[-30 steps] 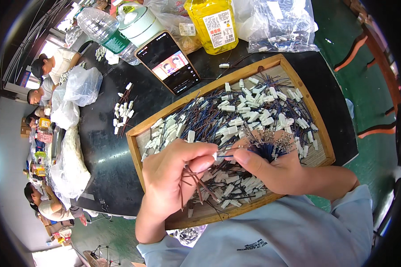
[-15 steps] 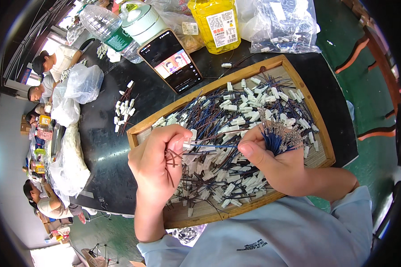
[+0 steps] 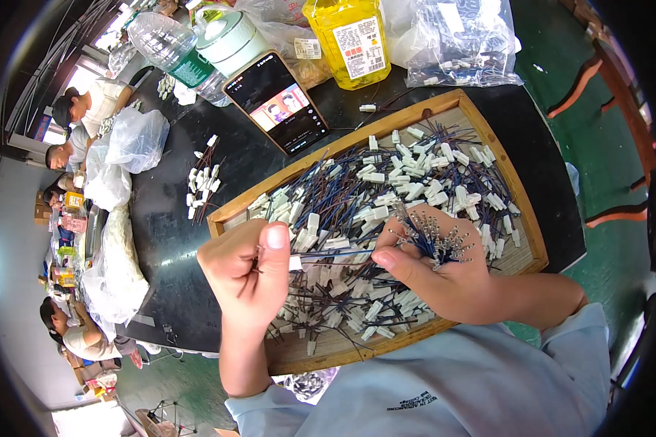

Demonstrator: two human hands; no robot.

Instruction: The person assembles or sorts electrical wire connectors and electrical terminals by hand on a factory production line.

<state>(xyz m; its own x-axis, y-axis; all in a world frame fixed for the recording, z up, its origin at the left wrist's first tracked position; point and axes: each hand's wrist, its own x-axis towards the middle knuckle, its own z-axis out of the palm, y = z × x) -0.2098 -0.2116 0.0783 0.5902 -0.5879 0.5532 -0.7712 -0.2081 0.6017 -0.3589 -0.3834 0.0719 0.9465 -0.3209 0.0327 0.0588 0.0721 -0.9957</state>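
Note:
A small white plastic connector (image 3: pixel 295 263) is pinched between the thumb and curled fingers of my left hand (image 3: pixel 242 271). Thin blue and dark wires (image 3: pixel 337 254) stretch from it to my right hand (image 3: pixel 452 280). That hand is closed around a bundle of blue wires (image 3: pixel 431 244), whose bare metal terminals fan out above the fist. Its thumb and forefinger meet at the wire ends nearest the connector. Both hands hover over a wooden-framed tray (image 3: pixel 499 138) heaped with white connectors on blue and brown wires (image 3: pixel 372 177).
Beyond the tray, a phone (image 3: pixel 277 103) leans against a mint-green container (image 3: pixel 229 42), beside a plastic bottle (image 3: pixel 169 47), a yellow jug (image 3: pixel 350 44) and a clear bag (image 3: pixel 463 44). More wired connectors (image 3: pixel 204 180) lie left on the black table (image 3: pixel 169 251). Several people sit far left.
My left hand has turned and shifted slightly left and down, thumb now upright; the brown wires across its palm no longer show. My right hand has tilted, moving the terminals left and down.

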